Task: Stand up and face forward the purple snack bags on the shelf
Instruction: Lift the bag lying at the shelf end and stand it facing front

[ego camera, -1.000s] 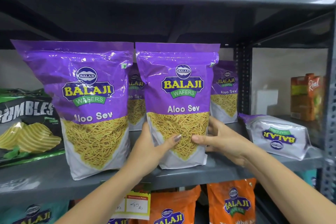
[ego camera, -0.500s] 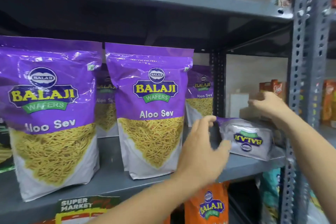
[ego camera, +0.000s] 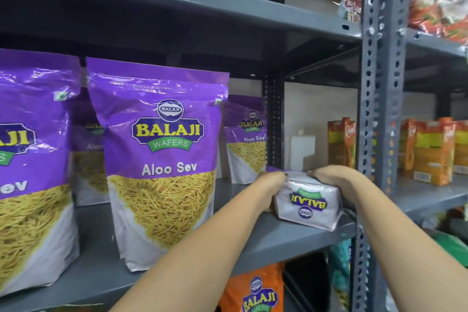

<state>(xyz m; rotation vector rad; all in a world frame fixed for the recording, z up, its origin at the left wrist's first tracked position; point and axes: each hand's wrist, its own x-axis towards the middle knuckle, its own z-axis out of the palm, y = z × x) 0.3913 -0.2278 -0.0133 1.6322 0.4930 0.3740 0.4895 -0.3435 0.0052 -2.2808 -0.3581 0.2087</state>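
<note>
A purple Balaji Aloo Sev bag (ego camera: 307,204) lies flat on the grey shelf (ego camera: 278,238) at its right end, white bottom panel toward me, logo upside down. My left hand (ego camera: 269,189) grips its left end and my right hand (ego camera: 331,177) grips its top right edge. Two purple bags stand upright at the shelf front, facing forward: one in the middle (ego camera: 162,159), one at the left edge (ego camera: 30,167). Behind them stand further purple bags, one at the back right (ego camera: 247,138) and one partly hidden between the front two (ego camera: 88,147).
A perforated grey upright (ego camera: 379,109) stands right beside the lying bag. Orange juice cartons (ego camera: 430,149) fill the neighbouring shelf to the right. Orange Balaji bags (ego camera: 255,291) sit on the shelf below. The upper shelf board (ego camera: 202,0) hangs low over the bag tops.
Both hands left the middle standing bag and moved right to the lying bag, closing on its ends. The camera has panned right.
</note>
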